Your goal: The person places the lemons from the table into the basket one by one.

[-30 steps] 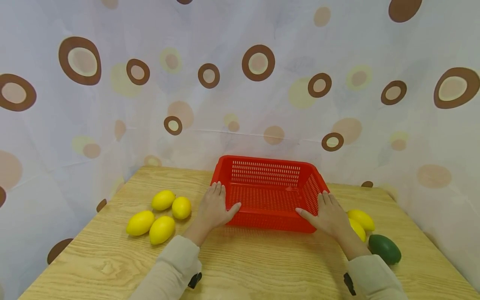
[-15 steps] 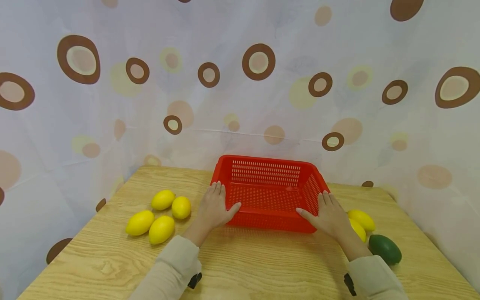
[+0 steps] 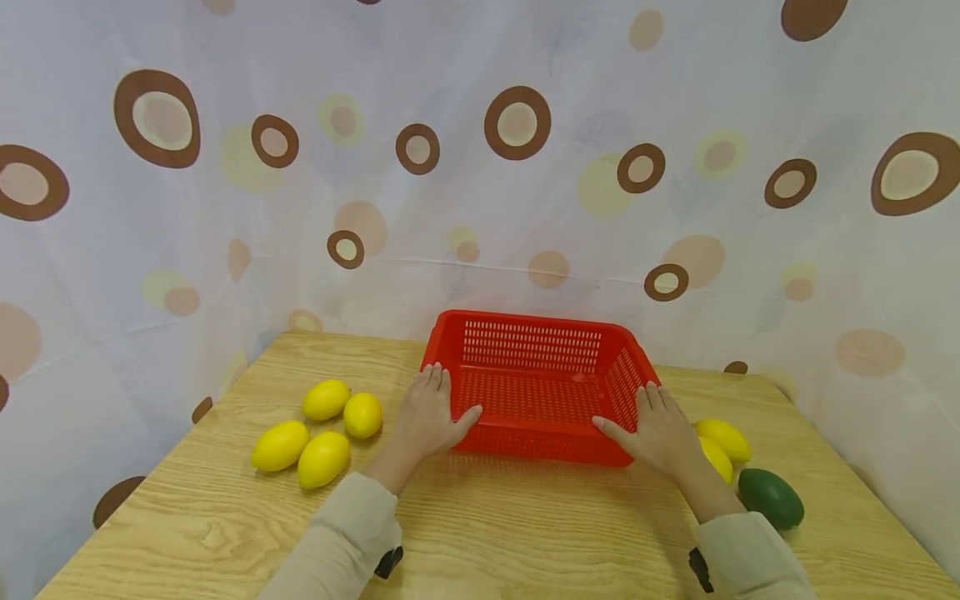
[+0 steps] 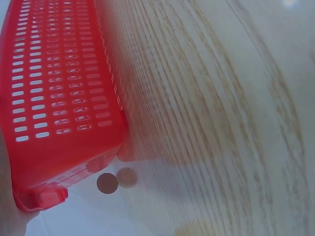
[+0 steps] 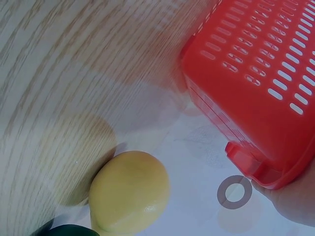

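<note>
A red slotted plastic basket (image 3: 525, 396) stands on the wooden table, and nothing lies in it. My left hand (image 3: 431, 417) rests on its near left corner, fingers straight along the side rim and thumb over the front rim. At the near right corner, my right hand (image 3: 660, 433) lies in the same mirrored way. Each wrist view shows the basket's outer wall, with part of a hand against the rim; the undersides of the fingers are mostly hidden.
Several lemons (image 3: 324, 459) lie in a group left of the basket. Right of it, beside my right wrist, are two more lemons (image 3: 723, 439) and a dark green oval fruit (image 3: 770, 498). A patterned curtain (image 3: 547, 208) hangs behind the table (image 3: 525, 525).
</note>
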The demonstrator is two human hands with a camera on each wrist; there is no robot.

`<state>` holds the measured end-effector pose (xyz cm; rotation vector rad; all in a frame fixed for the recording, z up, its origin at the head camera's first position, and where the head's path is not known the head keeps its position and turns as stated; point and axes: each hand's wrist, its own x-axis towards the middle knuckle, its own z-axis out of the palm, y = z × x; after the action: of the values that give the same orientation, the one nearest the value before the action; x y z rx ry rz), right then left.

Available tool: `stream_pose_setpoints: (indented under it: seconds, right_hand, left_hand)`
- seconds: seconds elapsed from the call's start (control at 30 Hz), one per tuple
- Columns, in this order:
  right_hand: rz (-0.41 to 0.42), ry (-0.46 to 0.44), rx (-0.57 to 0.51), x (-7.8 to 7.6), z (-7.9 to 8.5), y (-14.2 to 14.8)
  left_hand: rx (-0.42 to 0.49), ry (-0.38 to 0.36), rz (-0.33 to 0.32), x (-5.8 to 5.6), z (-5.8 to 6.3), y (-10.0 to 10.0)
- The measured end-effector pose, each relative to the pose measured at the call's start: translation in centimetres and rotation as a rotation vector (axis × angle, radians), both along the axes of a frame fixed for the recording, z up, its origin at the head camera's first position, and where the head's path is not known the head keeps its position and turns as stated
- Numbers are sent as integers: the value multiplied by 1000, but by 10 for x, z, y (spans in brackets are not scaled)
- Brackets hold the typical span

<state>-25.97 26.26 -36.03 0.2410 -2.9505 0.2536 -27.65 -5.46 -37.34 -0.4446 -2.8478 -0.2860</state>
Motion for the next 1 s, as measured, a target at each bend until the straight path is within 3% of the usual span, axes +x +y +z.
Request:
stream_pose_setpoints:
  seconds: [1.0]
  right_hand:
    - [10,17,2,8,-1,-3]
  left_hand:
    - [23,-8,-29,11,1,-5]
